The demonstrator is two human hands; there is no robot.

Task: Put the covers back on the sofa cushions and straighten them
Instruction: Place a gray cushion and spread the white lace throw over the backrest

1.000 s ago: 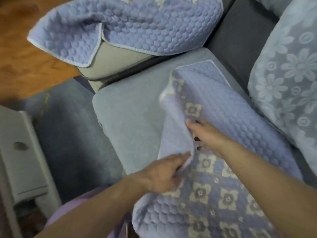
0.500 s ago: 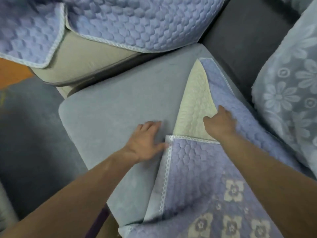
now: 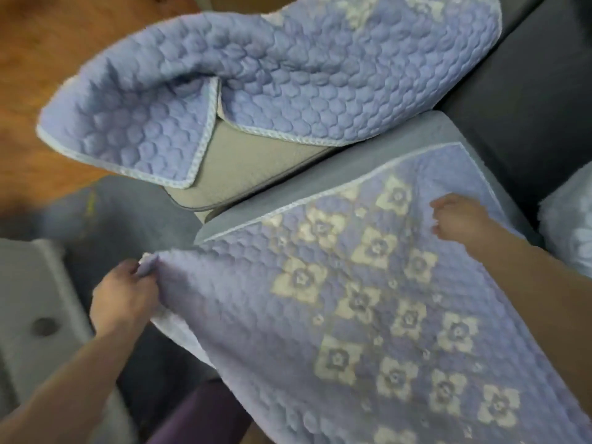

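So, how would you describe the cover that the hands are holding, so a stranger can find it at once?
Start from the grey seat cushion in the middle of the sofa. The cover spread over it is lilac and quilted, with the left hand gripping its near corner and the right hand on its far side. Unlike the other lilac cover bunched on the beige cushion, it shows rows of cream flowers.

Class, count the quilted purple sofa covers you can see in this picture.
2. One cover lies spread over the grey seat cushion, held by the left hand and right hand. The other cover is draped over the beige cushion beyond. More may lie out of view.
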